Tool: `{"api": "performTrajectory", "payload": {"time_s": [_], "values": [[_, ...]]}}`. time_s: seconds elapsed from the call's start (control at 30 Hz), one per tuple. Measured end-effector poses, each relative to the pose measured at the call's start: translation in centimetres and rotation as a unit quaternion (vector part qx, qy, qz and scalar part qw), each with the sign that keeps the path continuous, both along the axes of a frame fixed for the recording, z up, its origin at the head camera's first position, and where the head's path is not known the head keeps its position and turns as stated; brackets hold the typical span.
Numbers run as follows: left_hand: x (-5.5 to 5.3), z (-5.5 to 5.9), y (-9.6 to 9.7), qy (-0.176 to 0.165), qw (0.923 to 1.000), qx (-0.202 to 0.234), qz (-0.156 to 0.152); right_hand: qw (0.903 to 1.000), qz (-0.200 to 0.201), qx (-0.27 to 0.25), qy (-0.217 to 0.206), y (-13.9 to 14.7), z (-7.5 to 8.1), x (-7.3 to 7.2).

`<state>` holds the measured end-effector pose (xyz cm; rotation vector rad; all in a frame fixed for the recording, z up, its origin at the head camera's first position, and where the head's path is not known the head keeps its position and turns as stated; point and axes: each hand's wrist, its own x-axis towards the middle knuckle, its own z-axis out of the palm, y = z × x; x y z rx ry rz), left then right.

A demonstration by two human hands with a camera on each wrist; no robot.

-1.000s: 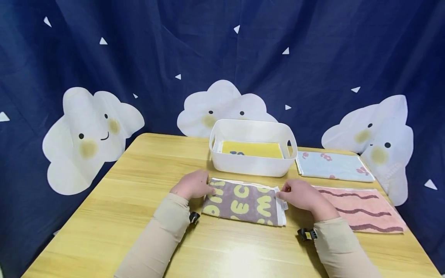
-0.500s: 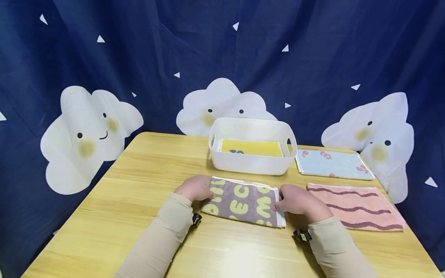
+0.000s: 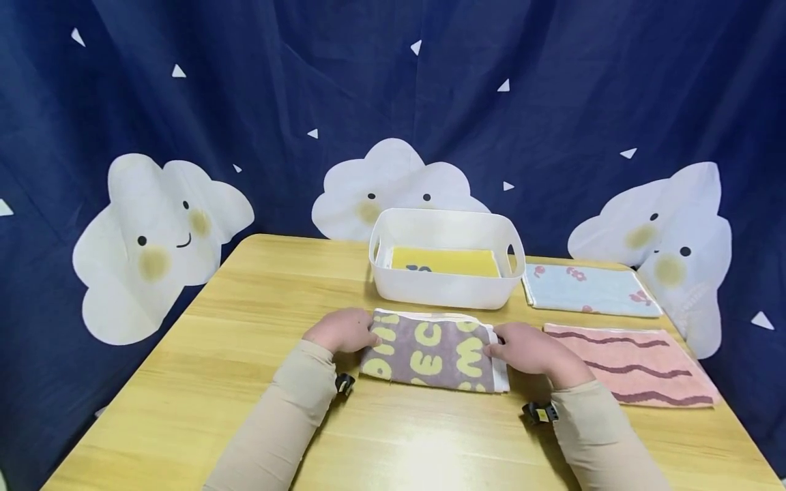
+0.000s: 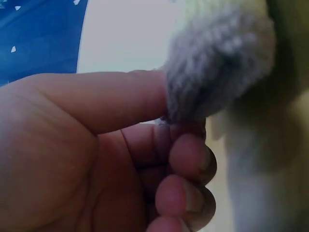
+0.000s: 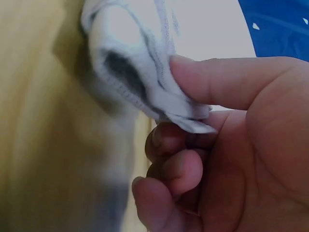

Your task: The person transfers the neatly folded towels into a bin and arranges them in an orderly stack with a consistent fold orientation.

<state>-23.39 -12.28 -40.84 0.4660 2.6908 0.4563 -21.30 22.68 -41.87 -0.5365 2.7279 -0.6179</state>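
A folded purple-grey towel [image 3: 424,351] with yellow letters is held between my two hands, low over the wooden table in front of the white basket. My left hand [image 3: 344,331] pinches its left end; in the left wrist view the thumb lies on top of the towel's edge [image 4: 217,63] and the other fingers curl below. My right hand [image 3: 531,351] pinches the white-hemmed right end. From the right wrist view, the towel's layered white edge [image 5: 140,72] sits between thumb and curled fingers. The towel's underside is hidden in the head view.
A white plastic basket [image 3: 439,290] with handle holes stands behind the towel, with a folded yellow towel [image 3: 454,261] inside. To its right lie a light blue flowered towel [image 3: 595,290] and a pink towel with wavy stripes [image 3: 645,368]. A dark blue curtain [image 3: 276,88] hangs behind the table [image 3: 202,354].
My right hand has shifted its hold from the towel's hem corner to a fuller pinch on the right end. The towel's near edge has risen slightly.
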Motion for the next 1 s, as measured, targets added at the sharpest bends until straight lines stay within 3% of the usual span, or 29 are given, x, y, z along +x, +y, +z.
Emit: {"api": "performTrajectory", "payload": {"time_s": [0.23, 0.7, 1.0], "values": [[-0.2, 1.3, -0.6, 0.026, 0.9993, 0.025, -0.005, 0.9985, 0.010, -0.030, 0.044, 0.7, 1.4, -0.1], [0.8, 4.6, -1.9, 0.045, 0.9945, 0.094, -0.003, 0.9919, -0.030, -0.111, 0.055, 1.1, 4.0, 0.7], [0.7, 4.9, -2.2, 0.058, 0.9873, 0.148, 0.002, 0.9812, -0.081, -0.162, 0.065, 0.8, 4.7, 0.9]]}}
